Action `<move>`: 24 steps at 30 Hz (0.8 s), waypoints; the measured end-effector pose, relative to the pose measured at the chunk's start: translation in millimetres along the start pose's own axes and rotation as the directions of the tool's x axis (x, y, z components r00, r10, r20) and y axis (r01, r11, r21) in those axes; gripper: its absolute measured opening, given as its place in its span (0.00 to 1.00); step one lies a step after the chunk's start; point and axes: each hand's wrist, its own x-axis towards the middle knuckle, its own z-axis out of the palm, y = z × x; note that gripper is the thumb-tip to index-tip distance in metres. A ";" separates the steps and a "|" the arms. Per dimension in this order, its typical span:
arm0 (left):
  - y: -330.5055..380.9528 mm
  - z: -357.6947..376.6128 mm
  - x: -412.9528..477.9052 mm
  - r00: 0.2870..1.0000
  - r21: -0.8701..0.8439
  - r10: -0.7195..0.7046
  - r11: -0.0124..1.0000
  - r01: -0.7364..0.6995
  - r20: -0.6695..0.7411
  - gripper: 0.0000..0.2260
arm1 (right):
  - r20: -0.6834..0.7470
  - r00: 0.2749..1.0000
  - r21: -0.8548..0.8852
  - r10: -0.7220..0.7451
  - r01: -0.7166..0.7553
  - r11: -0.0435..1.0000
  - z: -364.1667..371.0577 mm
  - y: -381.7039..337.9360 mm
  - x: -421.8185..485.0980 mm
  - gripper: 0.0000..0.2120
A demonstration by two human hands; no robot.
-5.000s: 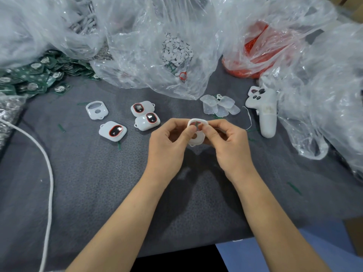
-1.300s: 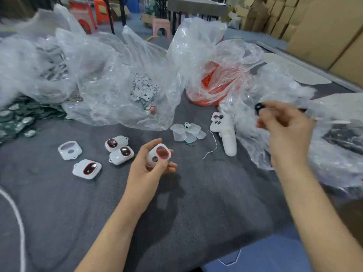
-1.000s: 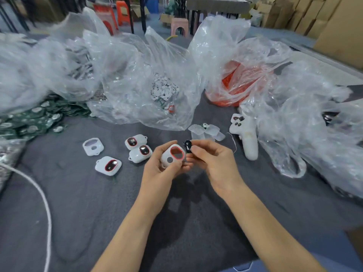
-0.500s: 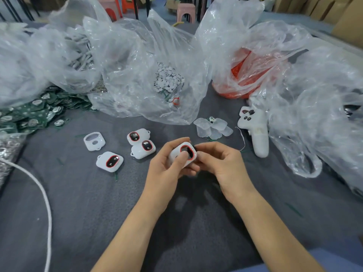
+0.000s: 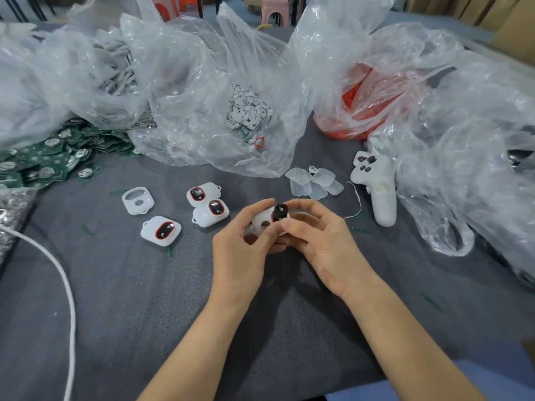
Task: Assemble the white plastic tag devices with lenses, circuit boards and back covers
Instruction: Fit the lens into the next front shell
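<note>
From my end I count 3 fronts already fitted with lenses: 2 tags touching each other [image 5: 208,203] and 1 more [image 5: 161,230] nearer the left, all lying on the grey table [image 5: 144,314]. 1 empty shell [image 5: 138,201] lies beside them with both openings bare. A 5th piece, the white tag shell [image 5: 262,224], is held above the table near its middle. The left hand [image 5: 243,241] has its fingers curled round the shell, and the right hand [image 5: 321,241] pinches a dark lens [image 5: 280,212] at its upper edge, tilted and, I judge, not yet seated. I see no board or back cover on any of them, so I reckon the job is early, with lenses first and boards and covers to come. For stock, the green circuit boards [image 5: 43,157] spill loose at the far left, and a clear bag [image 5: 202,82] holds small white discs [image 5: 249,108]. An orange-red bag [image 5: 364,111] sits inside more clear plastic, but I cannot tell what it holds. A few clear covers [image 5: 314,183] lie loose behind the hands, just beside a white handheld tool [image 5: 379,192].
</note>
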 end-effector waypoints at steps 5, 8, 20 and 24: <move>1.0 -1.8 -0.9 0.997 0.111 0.065 0.992 -0.068 0.032 0.13 | -0.020 1.000 0.019 0.000 0.001 1.000 1.7 -0.9 0.8 0.10; 3.1 -2.3 -2.1 0.994 0.135 0.088 0.986 -0.097 0.071 0.12 | -0.031 0.999 -0.009 -0.011 0.010 1.000 1.5 0.2 0.8 0.08; 6.4 -2.6 -3.4 0.982 0.046 0.105 0.992 -0.113 0.158 0.15 | 0.002 1.000 0.017 0.000 0.000 1.000 0.1 -0.4 4.0 0.11; 5.5 -2.8 -4.9 0.978 0.071 0.110 0.990 -0.124 0.176 0.16 | -0.014 1.000 -0.039 -0.004 0.003 0.999 -1.7 -1.5 2.4 0.07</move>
